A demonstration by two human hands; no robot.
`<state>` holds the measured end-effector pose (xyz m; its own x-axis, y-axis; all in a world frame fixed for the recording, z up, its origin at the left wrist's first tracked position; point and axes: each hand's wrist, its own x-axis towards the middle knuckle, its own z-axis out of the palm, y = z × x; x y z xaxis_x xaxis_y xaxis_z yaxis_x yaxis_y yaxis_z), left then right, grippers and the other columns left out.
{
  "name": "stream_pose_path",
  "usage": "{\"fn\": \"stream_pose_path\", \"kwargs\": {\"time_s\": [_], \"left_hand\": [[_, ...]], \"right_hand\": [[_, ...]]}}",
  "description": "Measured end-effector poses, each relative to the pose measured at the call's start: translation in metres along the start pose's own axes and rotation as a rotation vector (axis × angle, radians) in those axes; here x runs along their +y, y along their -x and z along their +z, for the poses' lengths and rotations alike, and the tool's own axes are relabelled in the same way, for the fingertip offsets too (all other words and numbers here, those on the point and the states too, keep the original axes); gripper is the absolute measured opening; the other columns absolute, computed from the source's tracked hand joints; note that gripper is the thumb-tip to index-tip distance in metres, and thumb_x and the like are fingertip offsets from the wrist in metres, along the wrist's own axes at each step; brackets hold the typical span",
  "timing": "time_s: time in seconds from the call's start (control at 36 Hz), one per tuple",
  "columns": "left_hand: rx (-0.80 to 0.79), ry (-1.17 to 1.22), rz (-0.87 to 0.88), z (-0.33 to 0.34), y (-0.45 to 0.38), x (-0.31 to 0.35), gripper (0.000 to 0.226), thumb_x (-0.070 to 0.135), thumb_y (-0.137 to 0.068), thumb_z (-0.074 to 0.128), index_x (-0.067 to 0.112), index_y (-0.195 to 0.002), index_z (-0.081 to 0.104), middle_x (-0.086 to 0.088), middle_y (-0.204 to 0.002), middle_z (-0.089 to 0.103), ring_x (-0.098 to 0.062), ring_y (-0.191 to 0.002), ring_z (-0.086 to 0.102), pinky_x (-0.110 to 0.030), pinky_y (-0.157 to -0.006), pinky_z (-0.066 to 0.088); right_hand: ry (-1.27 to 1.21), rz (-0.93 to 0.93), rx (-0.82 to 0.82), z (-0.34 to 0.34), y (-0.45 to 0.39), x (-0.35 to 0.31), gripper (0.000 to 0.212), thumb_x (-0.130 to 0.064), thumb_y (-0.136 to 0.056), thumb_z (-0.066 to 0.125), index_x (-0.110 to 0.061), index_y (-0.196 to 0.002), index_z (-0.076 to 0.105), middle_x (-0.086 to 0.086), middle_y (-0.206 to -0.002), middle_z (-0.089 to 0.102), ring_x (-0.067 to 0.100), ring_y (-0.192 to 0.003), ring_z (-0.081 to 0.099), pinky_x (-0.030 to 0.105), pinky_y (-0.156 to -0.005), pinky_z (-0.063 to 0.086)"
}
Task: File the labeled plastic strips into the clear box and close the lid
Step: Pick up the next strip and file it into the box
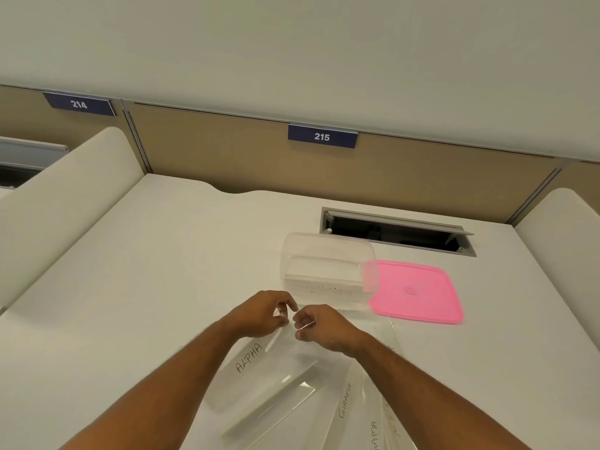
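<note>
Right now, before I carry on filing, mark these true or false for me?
1. The pink plastic lid is on the clear plastic box. False: it lies on the white desk, right of the box.
2. Both hands, left hand and right hand, meet over the desk in front of the box. True.
3. The clear strip labelled ALPHA is inside the box. False: it lies on the desk.
4. The blue sign reads 215. True.

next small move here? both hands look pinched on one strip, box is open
Probably carry the pinched strip forward to the clear box and slot it in. The left hand and right hand both grip its top edge, just short of the box. The box is open, the pink lid lies beside it, and the ALPHA strip and others wait on the desk.
</note>
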<state>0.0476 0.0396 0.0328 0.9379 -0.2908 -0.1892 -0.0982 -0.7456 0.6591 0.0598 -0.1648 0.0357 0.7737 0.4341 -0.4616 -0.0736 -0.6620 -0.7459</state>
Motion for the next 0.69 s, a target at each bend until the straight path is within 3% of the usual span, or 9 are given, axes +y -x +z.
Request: {"fn": "stream_pose_path", "kwargs": {"time_s": [0.11,0.17,0.25,0.47,0.69], "left_hand": [[-0.015,0.047,0.042,-0.001,-0.003,0.010,0.026,0.021,-0.086,0.068,0.032,-0.110,0.066,0.014,-0.093,0.068,-0.001,-0.091,0.060,-0.030,-0.088,0.051],[-0.021,0.070,0.063,-0.002,-0.004,0.015,0.028,0.022,-0.085,0.069,0.033,-0.111,0.065,0.013,-0.093,0.067,-0.004,-0.092,0.061,-0.031,-0.088,0.052],[-0.032,0.098,0.085,-0.004,-0.005,0.023,0.032,0.024,-0.085,0.071,0.033,-0.115,0.064,0.013,-0.095,0.067,-0.004,-0.094,0.061,-0.028,-0.089,0.052],[0.007,0.121,0.131,-0.011,-0.009,0.041,0.035,0.023,-0.087,0.071,0.036,-0.119,0.063,0.017,-0.100,0.065,0.000,-0.099,0.058,-0.019,-0.084,0.051],[0.104,0.266,0.145,-0.032,-0.013,0.061,0.031,0.032,-0.093,0.067,0.031,-0.123,0.063,0.017,-0.118,0.060,-0.001,-0.111,0.057,-0.024,-0.090,0.052]], "right_hand": [[-0.161,0.016,-0.019,-0.002,0.004,-0.005,0.027,-0.018,-0.079,0.078,-0.013,-0.104,0.070,-0.001,-0.089,0.065,0.013,-0.081,0.061,0.028,-0.078,0.050],[-0.237,0.031,-0.035,-0.005,0.007,-0.007,0.025,-0.013,-0.081,0.077,-0.006,-0.103,0.068,0.005,-0.086,0.068,0.019,-0.081,0.068,0.030,-0.079,0.054],[-0.353,0.027,-0.051,-0.010,0.013,-0.009,0.018,-0.005,-0.085,0.073,-0.003,-0.100,0.063,0.016,-0.091,0.074,0.028,-0.092,0.074,0.032,-0.080,0.058],[-0.539,0.006,-0.075,-0.026,0.026,-0.014,0.020,-0.004,-0.085,0.075,-0.002,-0.100,0.062,0.025,-0.092,0.073,0.036,-0.093,0.074,0.036,-0.079,0.060],[-0.634,-0.052,-0.060,-0.054,0.035,-0.029,0.024,-0.008,-0.087,0.074,-0.002,-0.106,0.061,0.029,-0.101,0.071,0.035,-0.093,0.073,0.033,-0.075,0.059]]}}
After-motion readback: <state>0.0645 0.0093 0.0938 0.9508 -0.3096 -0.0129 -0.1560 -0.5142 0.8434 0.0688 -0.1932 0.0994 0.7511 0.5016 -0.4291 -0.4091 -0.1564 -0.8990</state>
